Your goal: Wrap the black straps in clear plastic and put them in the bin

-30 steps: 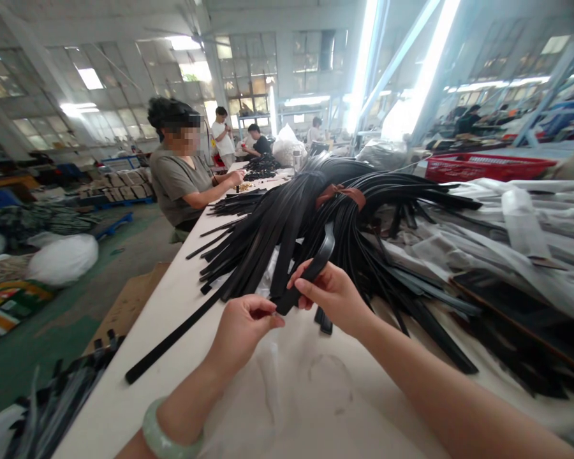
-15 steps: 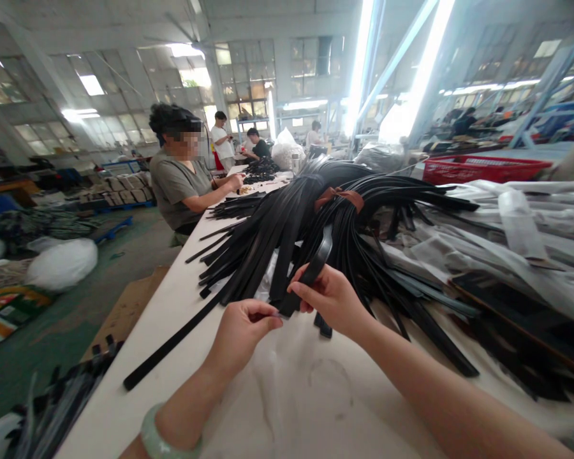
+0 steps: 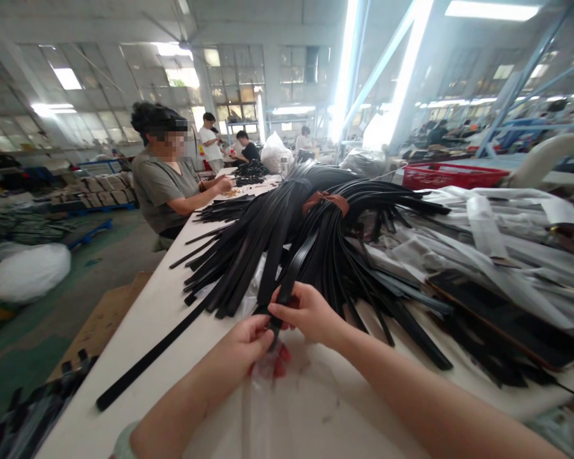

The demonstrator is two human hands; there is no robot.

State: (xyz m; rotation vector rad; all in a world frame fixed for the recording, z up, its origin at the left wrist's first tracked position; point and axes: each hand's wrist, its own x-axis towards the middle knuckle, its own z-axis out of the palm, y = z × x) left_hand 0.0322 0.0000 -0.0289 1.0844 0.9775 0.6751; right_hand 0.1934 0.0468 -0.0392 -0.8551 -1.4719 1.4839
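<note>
My right hand is closed on a black strap, thumb on top, close to its near end. That strap runs back to a bundle of black straps bound with a brown tie. My left hand pinches a thin clear plastic sleeve around the strap's end, with some fingertips showing blurred through the film. The sleeve trails down toward me over the white table. How far the strap reaches inside is hard to see.
More loose black straps fan out to the left, one long strap reaching the table edge. White-wrapped pieces and a dark flat box lie at right. Behind are a red crate and a seated co-worker.
Both hands have moved down and slightly left with the strap. The strap's end now meets the plastic at my left fingers, and more fingertips show through it. The view has turned slightly right.
</note>
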